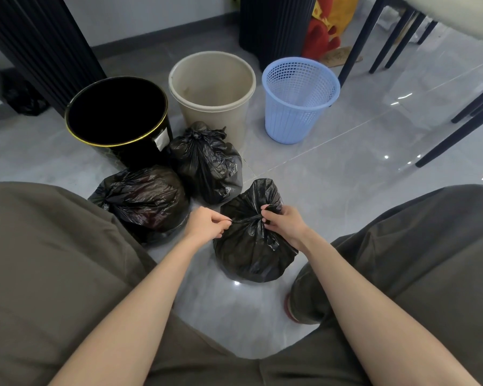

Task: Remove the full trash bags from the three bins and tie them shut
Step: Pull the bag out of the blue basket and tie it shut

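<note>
Three bins stand in a row on the floor with no bags in them: a black bin with a gold rim (117, 112), a beige bin (212, 87) and a blue mesh basket (299, 101). In front of them lie three black trash bags. The middle bag (207, 165) is knotted at its top. The left bag (145, 199) lies beside my left knee. The nearest bag (251, 252) sits between my knees. My left hand (207, 225) pinches one twisted strand of its neck and my right hand (285, 222) grips the other, pulling them apart.
I crouch on a glossy grey tile floor, my olive trouser legs filling both lower sides. Dark chair and table legs (357, 37) stand at the right. A black ribbed column (273, 26) and a red and yellow plush toy (324, 32) are behind the bins.
</note>
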Action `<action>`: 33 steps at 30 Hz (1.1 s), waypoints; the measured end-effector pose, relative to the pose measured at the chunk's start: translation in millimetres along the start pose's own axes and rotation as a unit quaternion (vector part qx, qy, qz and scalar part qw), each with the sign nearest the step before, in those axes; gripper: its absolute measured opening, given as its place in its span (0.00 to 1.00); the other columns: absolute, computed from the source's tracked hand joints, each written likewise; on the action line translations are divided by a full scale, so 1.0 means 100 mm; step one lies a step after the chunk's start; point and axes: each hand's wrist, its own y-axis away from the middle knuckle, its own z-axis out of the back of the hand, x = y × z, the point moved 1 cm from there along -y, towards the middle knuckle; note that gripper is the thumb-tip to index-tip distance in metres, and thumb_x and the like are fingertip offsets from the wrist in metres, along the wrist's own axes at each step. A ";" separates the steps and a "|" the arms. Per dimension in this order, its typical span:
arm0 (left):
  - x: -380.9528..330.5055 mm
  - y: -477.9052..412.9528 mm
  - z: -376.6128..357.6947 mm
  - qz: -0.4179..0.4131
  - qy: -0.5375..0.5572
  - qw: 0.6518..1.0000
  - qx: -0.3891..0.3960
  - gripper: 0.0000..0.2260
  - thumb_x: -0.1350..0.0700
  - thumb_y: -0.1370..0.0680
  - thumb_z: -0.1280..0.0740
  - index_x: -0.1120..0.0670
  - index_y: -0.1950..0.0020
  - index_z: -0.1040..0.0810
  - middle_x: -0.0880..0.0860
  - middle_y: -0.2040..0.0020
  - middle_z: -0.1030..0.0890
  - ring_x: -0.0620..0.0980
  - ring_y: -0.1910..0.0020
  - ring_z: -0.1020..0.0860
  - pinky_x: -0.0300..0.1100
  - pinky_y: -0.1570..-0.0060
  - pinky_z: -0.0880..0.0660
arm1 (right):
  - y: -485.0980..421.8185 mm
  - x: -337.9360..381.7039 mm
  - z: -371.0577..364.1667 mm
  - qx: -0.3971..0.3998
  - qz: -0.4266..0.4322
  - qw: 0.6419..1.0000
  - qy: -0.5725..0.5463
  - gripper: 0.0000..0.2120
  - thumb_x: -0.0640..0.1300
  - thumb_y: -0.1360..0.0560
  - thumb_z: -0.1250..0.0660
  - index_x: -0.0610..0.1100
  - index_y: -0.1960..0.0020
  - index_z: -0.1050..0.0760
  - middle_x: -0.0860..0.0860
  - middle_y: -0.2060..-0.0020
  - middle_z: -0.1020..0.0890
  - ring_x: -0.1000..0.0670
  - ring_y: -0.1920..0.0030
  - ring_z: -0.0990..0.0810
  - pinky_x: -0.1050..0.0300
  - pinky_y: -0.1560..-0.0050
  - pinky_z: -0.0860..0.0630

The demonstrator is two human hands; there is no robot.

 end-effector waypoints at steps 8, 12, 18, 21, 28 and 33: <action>0.13 -0.05 -0.08 -0.019 -0.135 0.987 0.081 0.08 0.55 0.27 0.29 0.53 0.49 0.15 0.51 0.59 0.16 0.44 0.64 0.22 0.37 0.52 0.24 | 0.05 0.07 -0.02 -0.005 0.055 0.979 0.196 0.10 0.31 0.26 0.33 0.37 0.46 0.22 0.50 0.61 0.22 0.51 0.59 0.23 0.60 0.51 0.22; -0.08 -0.12 -0.05 -0.086 -0.196 0.971 0.102 0.14 0.55 0.22 0.37 0.52 0.37 0.23 0.54 0.42 0.19 0.52 0.43 0.22 0.44 0.39 0.29 | 0.06 0.11 -0.01 -0.002 0.095 0.937 0.336 0.07 0.35 0.28 0.31 0.45 0.53 0.23 0.43 0.60 0.22 0.45 0.60 0.25 0.50 0.50 0.25; -0.38 -0.24 0.05 -0.259 -0.326 0.908 0.055 0.34 0.71 0.24 0.43 0.42 0.25 0.44 0.47 0.23 0.48 0.54 0.26 0.49 0.51 0.32 0.36 | 0.07 0.12 -0.08 0.100 0.096 0.911 0.388 0.18 0.36 0.31 0.28 0.48 0.56 0.36 0.46 0.59 0.30 0.49 0.60 0.33 0.54 0.58 0.34; -0.34 -0.22 0.02 -0.279 -0.426 0.857 0.075 0.41 0.75 0.28 0.41 0.38 0.26 0.45 0.47 0.22 0.58 0.55 0.24 0.58 0.53 0.28 0.45 | 0.09 0.12 -0.10 0.127 0.100 0.889 0.428 0.21 0.38 0.32 0.26 0.49 0.58 0.41 0.49 0.61 0.33 0.51 0.62 0.36 0.57 0.62 0.37; -0.21 -0.18 -0.04 -0.284 -0.484 0.821 0.106 0.14 0.59 0.23 0.36 0.50 0.39 0.30 0.47 0.22 0.53 0.53 0.23 0.61 0.63 0.28 0.59 | 0.11 0.11 -0.04 0.098 0.097 0.901 0.411 0.22 0.36 0.31 0.27 0.49 0.60 0.41 0.52 0.67 0.35 0.51 0.65 0.38 0.58 0.66 0.39; -0.07 -0.16 -0.11 -0.203 -0.386 0.882 0.180 0.14 0.54 0.22 0.37 0.51 0.37 0.29 0.47 0.28 0.33 0.46 0.23 0.53 0.60 0.28 0.59 | 0.15 0.11 -0.01 0.014 0.128 0.931 0.343 0.23 0.32 0.32 0.31 0.51 0.62 0.43 0.32 0.59 0.24 0.48 0.62 0.33 0.50 0.61 0.33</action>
